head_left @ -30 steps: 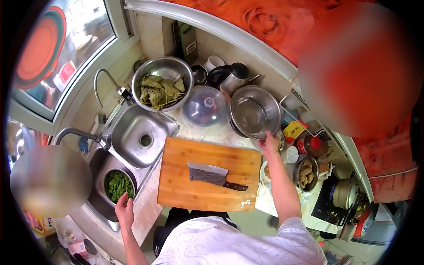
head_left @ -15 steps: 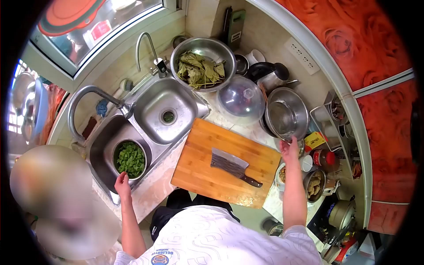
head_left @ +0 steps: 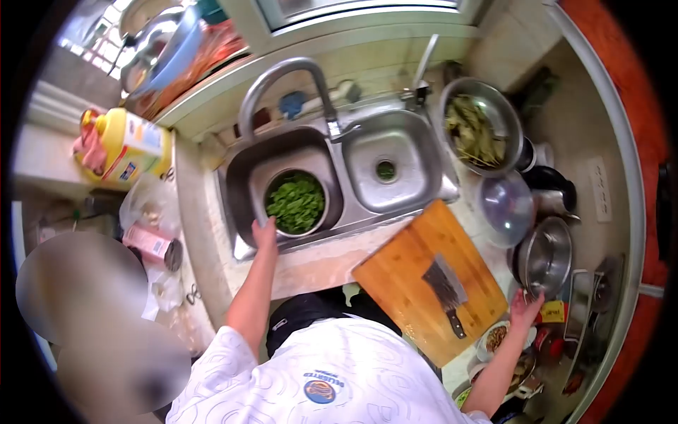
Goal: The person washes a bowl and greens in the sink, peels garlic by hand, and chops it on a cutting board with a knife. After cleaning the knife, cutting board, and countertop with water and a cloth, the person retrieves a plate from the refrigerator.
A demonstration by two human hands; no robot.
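A round metal pot (head_left: 325, 210) of chopped leafy greens (head_left: 295, 203) stands in the left sink basin. My left hand (head_left: 265, 232) is at its near left rim, fingers closed on the edge. On the right, my right hand (head_left: 527, 307) grips the near rim of a shiny metal basin (head_left: 549, 258), which looks tilted and holds no food. Between my arms lies a wooden cutting board (head_left: 395, 265) with a cleaver (head_left: 445, 286) flat on it.
A double sink (head_left: 392, 155) with a curved faucet (head_left: 282, 67) is ahead. Behind it to the right sit a bowl of large dried leaves (head_left: 477, 134) and a clear dome lid (head_left: 506, 208). A yellow jug (head_left: 131, 148) stands left; a dish of food (head_left: 494, 338) sits right of the board.
My view has turned left, so the sink and board appear further right and the yellow jug has come into sight. Both hands remain at the same two vessels.
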